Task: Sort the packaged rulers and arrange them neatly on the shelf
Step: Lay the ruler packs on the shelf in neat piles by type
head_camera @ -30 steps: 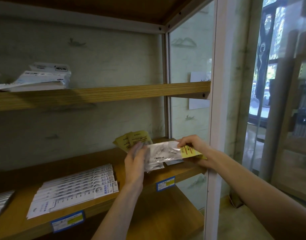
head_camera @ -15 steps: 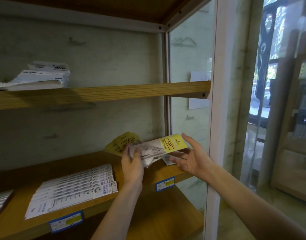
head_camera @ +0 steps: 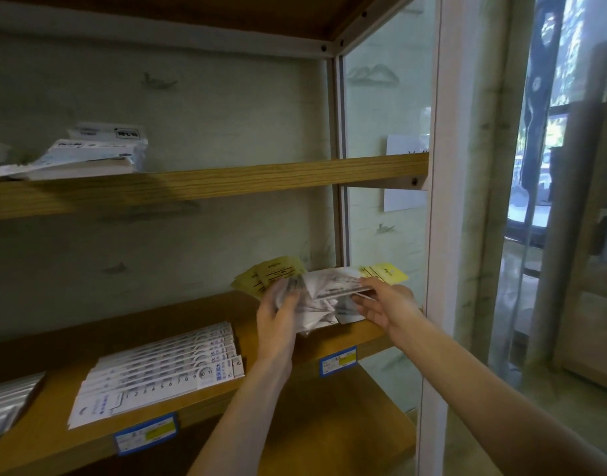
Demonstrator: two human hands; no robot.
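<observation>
Clearly the risk lay in the loose bundle. Both hands worked at the right end of the lower shelf (head_camera: 360, 333), where a jumble of clear packets with yellow header cards (head_camera: 329, 293) sat fanned out at mixed angles. The left hand (head_camera: 278, 316) gripped the left side of the bundle, its fingers curled round the crinkled plastic; the right hand (head_camera: 381, 305) pinched one packet's near edge, close to its yellow card (head_camera: 386, 273). The packets looked slick and thin, so a loose grip could have let several slide apart or drop off the shelf's front edge, just above the blue price tag (head_camera: 338, 361). Pulling one packet free might also have dragged its neighbours askew. Further left on the same shelf, the white packaged rulers (head_camera: 157, 376) lay in a tidy overlapping row, well apart from the hands; a careless sweep of the left forearm could have knocked that row out of line. On the upper shelf (head_camera: 206, 187) a stack of white packets (head_camera: 85, 156) lay untouched.
</observation>
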